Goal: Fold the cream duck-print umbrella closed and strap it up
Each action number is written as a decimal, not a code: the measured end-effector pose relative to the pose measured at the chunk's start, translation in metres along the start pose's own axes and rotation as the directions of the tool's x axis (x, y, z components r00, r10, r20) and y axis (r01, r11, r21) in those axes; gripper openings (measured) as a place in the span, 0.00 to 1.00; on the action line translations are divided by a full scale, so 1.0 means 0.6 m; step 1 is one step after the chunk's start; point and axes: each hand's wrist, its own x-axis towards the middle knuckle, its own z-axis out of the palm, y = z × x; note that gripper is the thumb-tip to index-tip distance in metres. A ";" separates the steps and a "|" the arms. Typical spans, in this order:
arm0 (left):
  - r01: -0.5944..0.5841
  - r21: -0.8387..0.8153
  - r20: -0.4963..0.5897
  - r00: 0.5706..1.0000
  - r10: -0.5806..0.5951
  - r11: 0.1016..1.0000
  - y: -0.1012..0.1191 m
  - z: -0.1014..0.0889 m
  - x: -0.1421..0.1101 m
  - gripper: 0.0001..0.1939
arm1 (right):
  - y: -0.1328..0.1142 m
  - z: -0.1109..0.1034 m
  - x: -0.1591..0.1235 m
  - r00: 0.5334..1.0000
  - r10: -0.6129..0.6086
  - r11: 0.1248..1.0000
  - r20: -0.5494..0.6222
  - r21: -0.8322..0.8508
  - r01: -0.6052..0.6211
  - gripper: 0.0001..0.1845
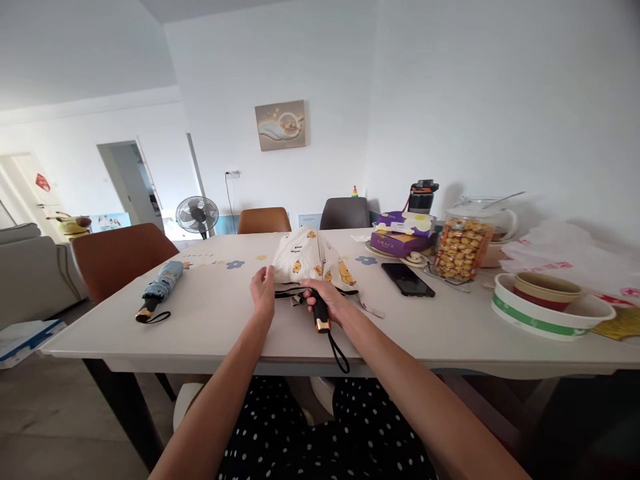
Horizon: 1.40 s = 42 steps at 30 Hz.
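Note:
A partly folded white umbrella with yellow duck prints lies on the table in front of me, its loose canopy bunched and pointing away. My right hand is wrapped round its black handle, which ends in a gold band and a black wrist loop. At the left edge of the canopy, the curled fingers of my left hand touch the fabric; some fingertips are hard to see. A pale strap sticks out on the right of the canopy. Further left lies a folded blue umbrella with a black handle.
Right of the white umbrella lies a black phone. Beyond it stand purple boxes, a dark bottle and a snack-filled pitcher. Paper bowls and a plastic bag occupy the right end. Chairs line the far side.

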 end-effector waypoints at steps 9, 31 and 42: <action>0.027 -0.065 -0.162 0.986 -0.037 0.998 0.018 -0.005 0.001 0.09 | 0.005 -0.004 0.003 1.000 0.005 0.999 -0.016 -0.053 -0.006 0.12; 0.171 -0.098 0.371 0.920 -0.124 0.980 0.015 0.047 -0.047 0.09 | 0.009 0.006 -0.004 0.984 -0.160 0.974 0.078 -0.148 0.171 0.15; 0.371 -0.105 0.398 0.866 -0.303 0.923 0.021 0.067 -0.030 0.13 | 0.009 0.008 -0.007 0.963 -0.147 0.963 0.227 -0.188 0.191 0.12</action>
